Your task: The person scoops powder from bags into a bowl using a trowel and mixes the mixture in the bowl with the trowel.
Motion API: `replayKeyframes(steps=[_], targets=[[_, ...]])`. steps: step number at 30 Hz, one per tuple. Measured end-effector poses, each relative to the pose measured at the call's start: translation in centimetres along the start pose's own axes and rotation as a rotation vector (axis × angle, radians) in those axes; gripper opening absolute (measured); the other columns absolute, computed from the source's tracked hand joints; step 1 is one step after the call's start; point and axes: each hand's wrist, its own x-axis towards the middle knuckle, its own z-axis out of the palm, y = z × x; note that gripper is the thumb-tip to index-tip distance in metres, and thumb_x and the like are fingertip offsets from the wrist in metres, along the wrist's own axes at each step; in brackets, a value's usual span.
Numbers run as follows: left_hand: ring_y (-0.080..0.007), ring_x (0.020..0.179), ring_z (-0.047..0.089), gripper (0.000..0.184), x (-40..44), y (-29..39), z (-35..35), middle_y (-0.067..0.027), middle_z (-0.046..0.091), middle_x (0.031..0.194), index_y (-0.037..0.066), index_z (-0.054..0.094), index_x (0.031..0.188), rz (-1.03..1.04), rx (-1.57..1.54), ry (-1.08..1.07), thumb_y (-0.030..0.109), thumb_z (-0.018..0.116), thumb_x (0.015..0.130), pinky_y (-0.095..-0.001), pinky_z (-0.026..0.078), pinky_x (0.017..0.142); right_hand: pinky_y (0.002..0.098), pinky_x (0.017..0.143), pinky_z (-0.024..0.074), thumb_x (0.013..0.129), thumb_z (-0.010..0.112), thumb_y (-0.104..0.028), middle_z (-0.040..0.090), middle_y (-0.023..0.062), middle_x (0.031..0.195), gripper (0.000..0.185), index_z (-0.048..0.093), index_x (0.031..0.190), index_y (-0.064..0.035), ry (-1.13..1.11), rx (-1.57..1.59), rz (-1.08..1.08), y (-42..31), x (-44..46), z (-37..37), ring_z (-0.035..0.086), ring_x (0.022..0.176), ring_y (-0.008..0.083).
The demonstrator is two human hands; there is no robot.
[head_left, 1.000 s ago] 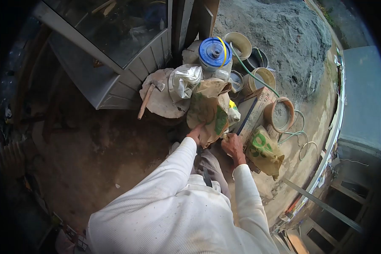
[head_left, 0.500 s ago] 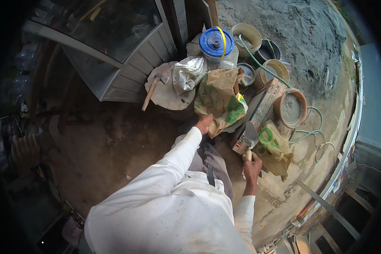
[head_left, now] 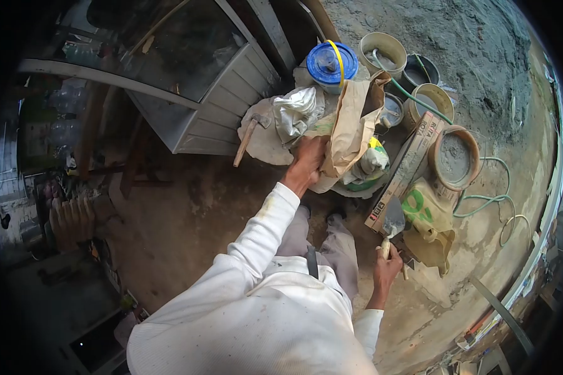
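Note:
My left hand [head_left: 308,161] is closed on a brown paper bag [head_left: 351,128], which stands tilted with its mouth toward the upper right. My right hand [head_left: 387,269] grips the handle of a pointed trowel [head_left: 394,220], blade up, with grey mortar on it. Beside the right hand lies a green-printed paper bag [head_left: 428,219]. A long printed cardboard box [head_left: 406,169] runs just beyond the trowel. Below the paper bag is a white, green and yellow sack [head_left: 370,164], partly hidden. A small wooden handle shows by my right fingers; whether they touch it I cannot tell.
A hammer [head_left: 247,139] and a silvery sack [head_left: 294,112] lie on a round slab [head_left: 266,147]. Behind stand a blue-lidded bucket [head_left: 325,62], several other buckets and a clay-coloured pot [head_left: 478,156] of mortar. A green hose [head_left: 508,181] loops at right.
My left hand has raised and turned the paper bag, showing its plain side and uncovering the sack below. The right hand still holds the trowel. The view has shifted left.

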Motion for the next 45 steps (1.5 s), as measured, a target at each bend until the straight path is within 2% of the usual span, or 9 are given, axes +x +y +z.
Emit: replayKeyframes(steps=[9, 16, 19, 20, 25, 32, 35, 39, 45], targets=[[-0.0173, 0.082, 0.074, 0.022, -0.6, 8.8, -0.8, -0.0085, 0.077, 0.101, -0.004, 0.077, 0.108, 0.088, 0.080, -0.201, 0.012, 0.067, 0.095, -0.0353, 0.058, 0.071, 0.0306, 0.072, 0.0458, 0.091, 0.077, -0.010, 0.065, 0.0018, 0.086, 0.030, 0.073, 0.115, 0.0077, 0.017, 0.001, -0.028, -1.2, -1.5, 3.0, 0.054, 0.080, 0.0117], [-0.0215, 0.097, 0.077, 0.040, 4.9, 14.0, -7.4, -0.0155, 0.076, 0.123, -0.007, 0.067, 0.131, 0.054, 0.168, -0.262, 0.019, 0.065, 0.100, -0.0335, 0.063, 0.083, 0.0377, 0.075, 0.0518, 0.088, 0.076, -0.010, 0.072, 0.0149, 0.085, 0.029, 0.073, 0.112, 0.0066, 0.119, -0.045, 0.030, -2.3, -5.8, 4.1, 0.062, 0.078, 0.0185], [-0.0268, 0.121, 0.071, 0.041, 10.7, 15.5, -10.3, -0.0152, 0.068, 0.141, -0.001, 0.059, 0.145, -0.073, -0.048, -0.081, 0.021, 0.054, 0.110, -0.0411, 0.062, 0.099, 0.0392, 0.075, 0.0523, 0.088, 0.076, -0.010, 0.071, 0.0155, 0.083, 0.028, 0.074, 0.111, 0.0060, 0.108, -0.053, 0.097, -2.9, -7.7, 4.6, 0.062, 0.076, 0.0205], [-0.0270, 0.125, 0.069, 0.044, 13.8, 14.5, -13.0, -0.0124, 0.067, 0.145, 0.002, 0.057, 0.147, -0.071, -0.061, -0.045, 0.026, 0.053, 0.110, -0.0433, 0.060, 0.101, 0.0328, 0.064, 0.0459, 0.090, 0.076, -0.007, 0.062, 0.0016, 0.078, 0.021, 0.075, 0.107, 0.0047, 0.156, 0.016, 0.096, -2.3, -8.4, 5.3, 0.053, 0.070, 0.0114], [-0.0302, 0.138, 0.059, 0.050, 19.9, 14.1, -23.4, -0.0033, 0.059, 0.158, 0.025, 0.055, 0.154, -0.141, -0.185, 0.147, 0.046, 0.034, 0.114, -0.0554, 0.052, 0.106, 0.0341, 0.062, 0.0466, 0.089, 0.074, -0.008, 0.064, 0.0040, 0.075, 0.019, 0.074, 0.103, 0.0041, 0.212, -0.086, 0.103, -1.1, -11.5, 6.3, 0.054, 0.067, 0.0121], [-0.0269, 0.093, 0.063, 0.066, 23.2, 13.2, -31.6, -0.0093, 0.070, 0.119, 0.017, 0.063, 0.142, -0.248, -0.423, -0.410, 0.067, 0.050, 0.101, -0.0402, 0.055, 0.076, 0.0434, 0.078, 0.0553, 0.087, 0.072, -0.022, 0.075, 0.0246, 0.088, 0.035, 0.076, 0.113, 0.0015, 0.041, -0.200, 0.203, -3.6, -11.5, 7.1, 0.073, 0.080, 0.0346], [-0.0235, 0.087, 0.063, 0.079, 12.5, 13.7, -26.2, -0.0119, 0.070, 0.115, 0.008, 0.064, 0.138, -0.142, -0.386, -0.205, 0.074, 0.056, 0.096, -0.0329, 0.054, 0.069, 0.0369, 0.066, 0.0504, 0.089, 0.074, -0.016, 0.068, 0.0093, 0.075, 0.024, 0.076, 0.104, 0.0018, 0.081, -0.178, 0.118, -3.5, -10.7, 7.8, 0.060, 0.069, 0.0154], [-0.0114, 0.080, 0.062, 0.069, 8.0, 4.3, -30.8, -0.0061, 0.070, 0.106, 0.000, 0.069, 0.126, -0.203, -0.136, 0.208, 0.064, 0.063, 0.101, -0.0229, 0.050, 0.061, 0.0385, 0.071, 0.0528, 0.090, 0.073, -0.021, 0.074, 0.0151, 0.082, 0.033, 0.077, 0.112, 0.0028, 0.041, -0.201, 0.153, -2.0, -8.8, 7.9, 0.065, 0.073, 0.0191], [-0.0052, 0.063, 0.057, 0.029, -0.2, -10.4, -18.2, 0.0036, 0.070, 0.084, 0.007, 0.077, 0.107, -0.330, 0.634, -0.058, 0.036, 0.074, 0.101, -0.0223, 0.045, 0.056, 0.0531, 0.088, 0.0560, 0.089, 0.070, -0.026, 0.076, 0.0291, 0.098, 0.039, 0.075, 0.113, 0.0028, -0.073, -0.269, 0.149, -0.9, -3.2, 7.6, 0.074, 0.098, 0.0476]])
